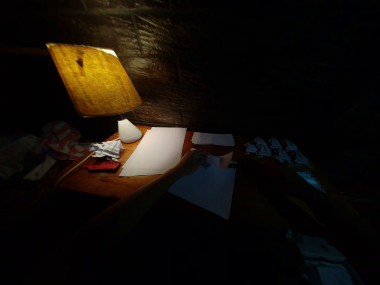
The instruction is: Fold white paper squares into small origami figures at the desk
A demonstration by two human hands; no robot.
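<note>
A left hand [190, 163] is held over a loose white paper sheet [204, 191] on a wooden desk [89, 183], near centre; its grip cannot be told in the dark. The right hand is not seen. The sheet is judged light and floppy, best taken by its edge. Folded paper shapes [274, 149] are set far right.

Lampshade [93, 79]: amber-gold, mottled, with 1 dark triangle. Lamp base [130, 131]: plain white. Table [97, 182]: orange-brown, streaked with wood grain. Sheet [204, 190]: bluish white in shadow. Crumpled paper [107, 149]: white, faint grey creases. Red piece [103, 166]: solid red, dark slots. Cloth [61, 140]: red and white stripes. Wall [166, 67]: dark brown, blocky and cracked. Folded papers [273, 150]: greyish white.
</note>
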